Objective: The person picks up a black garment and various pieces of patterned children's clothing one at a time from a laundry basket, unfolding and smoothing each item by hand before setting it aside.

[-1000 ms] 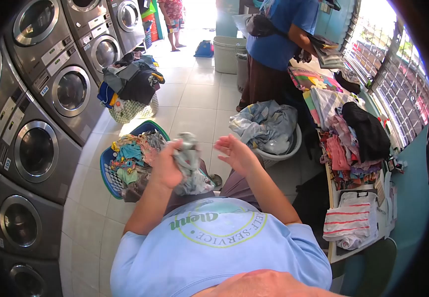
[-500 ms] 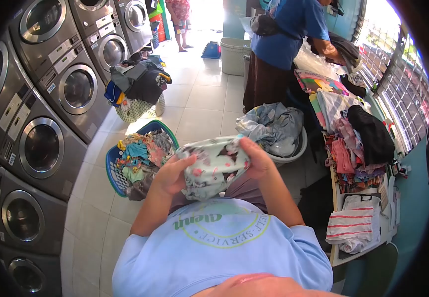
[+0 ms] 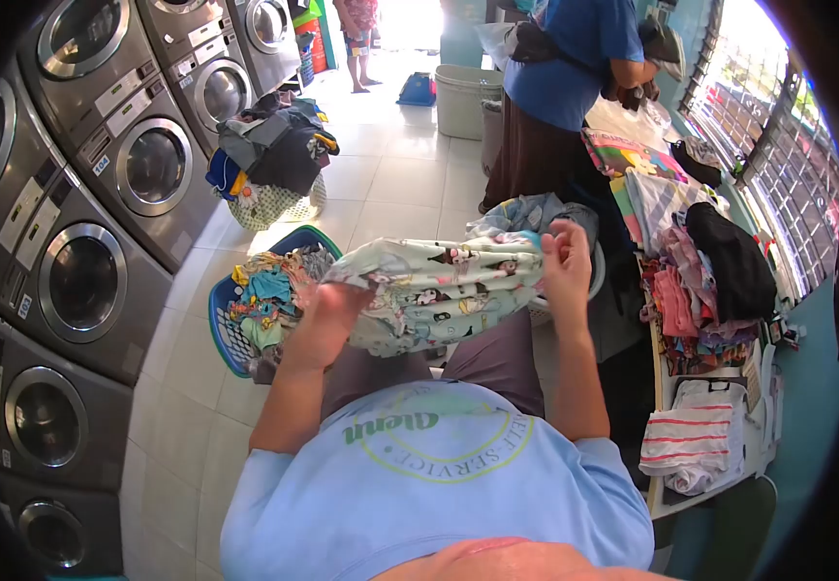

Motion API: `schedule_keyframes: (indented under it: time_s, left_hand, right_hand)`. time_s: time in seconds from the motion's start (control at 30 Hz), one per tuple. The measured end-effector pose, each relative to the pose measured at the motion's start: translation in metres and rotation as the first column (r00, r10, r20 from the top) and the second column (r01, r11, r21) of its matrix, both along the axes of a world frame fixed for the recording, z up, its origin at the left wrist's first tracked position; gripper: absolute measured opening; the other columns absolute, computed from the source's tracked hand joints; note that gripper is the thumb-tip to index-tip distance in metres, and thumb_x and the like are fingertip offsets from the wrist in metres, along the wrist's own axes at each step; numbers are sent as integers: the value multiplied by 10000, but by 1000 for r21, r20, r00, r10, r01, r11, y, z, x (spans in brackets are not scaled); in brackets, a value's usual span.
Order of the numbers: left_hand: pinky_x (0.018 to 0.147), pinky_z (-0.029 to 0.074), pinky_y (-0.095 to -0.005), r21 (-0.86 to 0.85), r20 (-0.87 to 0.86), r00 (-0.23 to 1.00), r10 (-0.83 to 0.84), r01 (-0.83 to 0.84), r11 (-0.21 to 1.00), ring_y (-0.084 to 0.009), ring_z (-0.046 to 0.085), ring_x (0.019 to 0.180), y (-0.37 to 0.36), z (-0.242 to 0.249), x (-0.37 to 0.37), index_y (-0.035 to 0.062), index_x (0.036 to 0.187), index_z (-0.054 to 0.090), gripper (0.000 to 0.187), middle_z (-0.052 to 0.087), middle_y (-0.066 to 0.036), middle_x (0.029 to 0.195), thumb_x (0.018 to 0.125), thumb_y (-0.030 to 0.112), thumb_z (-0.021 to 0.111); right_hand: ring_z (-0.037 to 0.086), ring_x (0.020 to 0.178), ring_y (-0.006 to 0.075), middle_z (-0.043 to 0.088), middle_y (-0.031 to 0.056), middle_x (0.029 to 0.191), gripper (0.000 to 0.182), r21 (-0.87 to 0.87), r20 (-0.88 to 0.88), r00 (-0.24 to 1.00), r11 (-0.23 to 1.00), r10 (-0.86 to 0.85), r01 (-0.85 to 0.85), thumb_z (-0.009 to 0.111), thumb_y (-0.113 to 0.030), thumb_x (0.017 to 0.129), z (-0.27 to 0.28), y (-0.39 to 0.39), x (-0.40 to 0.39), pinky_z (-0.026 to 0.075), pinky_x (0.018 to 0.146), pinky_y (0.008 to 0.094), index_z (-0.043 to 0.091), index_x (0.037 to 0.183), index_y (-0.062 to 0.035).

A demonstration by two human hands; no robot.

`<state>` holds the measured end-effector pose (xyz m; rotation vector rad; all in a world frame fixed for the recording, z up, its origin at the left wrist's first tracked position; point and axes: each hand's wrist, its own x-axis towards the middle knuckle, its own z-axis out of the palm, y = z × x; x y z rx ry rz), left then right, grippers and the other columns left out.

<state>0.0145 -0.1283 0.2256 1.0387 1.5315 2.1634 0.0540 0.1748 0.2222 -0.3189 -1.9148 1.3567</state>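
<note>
A pale green cloth (image 3: 449, 295) with small printed figures is stretched sideways in front of my body, above my lap. My left hand (image 3: 327, 315) grips its left end, with the fingers partly blurred. At the right end, my right hand (image 3: 567, 261) pinches the cloth's edge near a light blue patch. Behind the cloth on the left stands a blue basket (image 3: 224, 324) of mixed clothes, and on the right a tub of bluish laundry (image 3: 536, 215) is partly hidden by the cloth.
Dryers (image 3: 83, 281) line the left wall. A heaped basket (image 3: 308, 203) stands ahead on the floor. A person in a blue shirt (image 3: 574, 58) handles dark items at the table with folded clothes (image 3: 696, 426) on the right. Another person's legs (image 3: 359, 58) show near the doorway.
My hands have moved apart, and the bunched cloth is now spread wide between them. The person in blue has lifted the dark items from the table.
</note>
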Motion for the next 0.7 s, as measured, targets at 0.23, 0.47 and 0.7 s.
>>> schedule_keyframes:
  time_s: [0.23,0.47,0.7]
  left_hand:
    - [858,428,-348,-534,-507,848,-153,-170,828,-230,557,899,24,46,-15,-51,1109,545,783,566,-164,889,929,643,232]
    - [693,489,-311,-635,-715,637,-288,-419,649,-139,603,767,-9,114,-96,45,1227,534,515,644,-86,914,905,445,558]
    - [589,441,-289,-347,-895,418,-155,-436,830,-167,507,625,-12,133,-84,13,891,613,193,547,-63,692,867,201,650]
  right_hand:
    - [540,776,211,542,24,724,315,982,188,753,-95,630,-166,609,-397,795,47,-111,37,338,977,436,604,718,-91]
    - [541,936,162,563,-8,808,317,913,60,973,-407,224,38,565,-442,809,129,-41,-61,290,997,446,601,873,-133]
    - [539,896,131,540,-35,801,44,964,39,931,-260,362,60,520,-136,805,158,-7,-86,335,858,381,554,810,-164]
